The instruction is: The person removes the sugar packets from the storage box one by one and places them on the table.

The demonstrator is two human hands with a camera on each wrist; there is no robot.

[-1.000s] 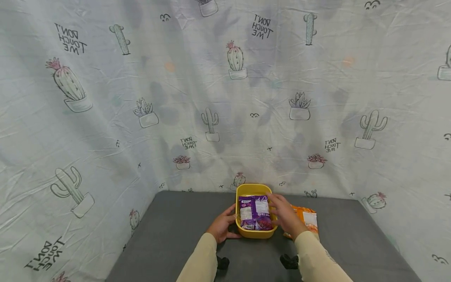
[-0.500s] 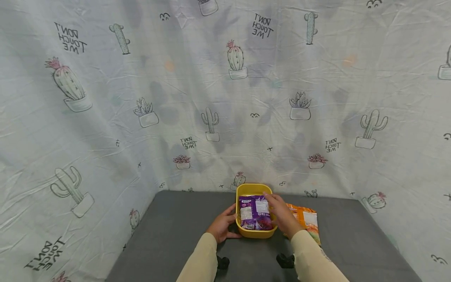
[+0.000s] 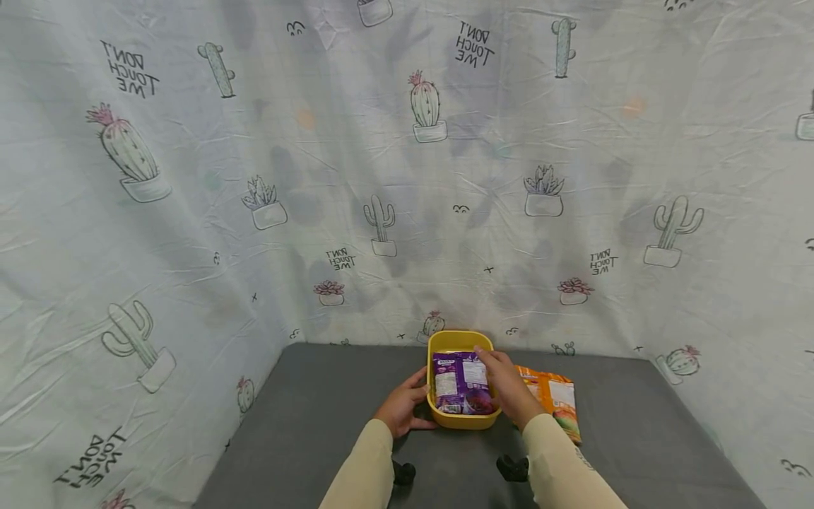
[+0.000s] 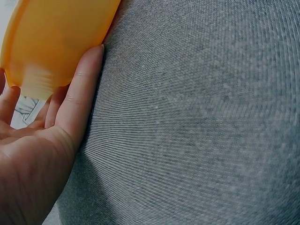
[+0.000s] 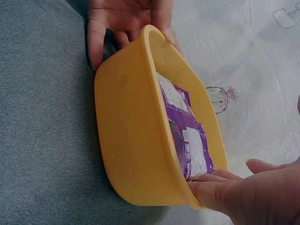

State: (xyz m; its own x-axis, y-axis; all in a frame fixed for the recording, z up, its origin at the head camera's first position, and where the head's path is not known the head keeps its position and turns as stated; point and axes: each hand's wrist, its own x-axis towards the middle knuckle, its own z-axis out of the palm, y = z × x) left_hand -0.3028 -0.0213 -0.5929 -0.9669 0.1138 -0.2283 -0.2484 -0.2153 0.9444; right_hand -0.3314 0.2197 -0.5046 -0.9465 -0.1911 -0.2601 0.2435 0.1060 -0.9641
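Observation:
Near the back of the table stands a yellow plastic bin [image 3: 464, 421]. Inside it lies a purple printed packet [image 3: 461, 382] with pale panels. My left hand [image 3: 402, 406] rests against the bin's left wall, its thumb stretched along the near corner low down, as the left wrist view also shows. Over the right rim reaches my right hand [image 3: 509, 389], with fingers extended into the bin near the packet. In the right wrist view, the right thumb [image 5: 206, 191] lies across the rim, and the tips of the other fingers are partly hidden behind it.
An orange packet [image 3: 561, 406] lies flat on the grey table [image 3: 318, 424], right of the bin and partly behind my right forearm. A pale curtain [image 3: 381, 177] printed with cacti hangs behind and at both sides, close behind the bin.
My right hand has shifted slightly left over the bin, so more of the orange packet shows. My left hand, the bin and the purple packet stay in place.

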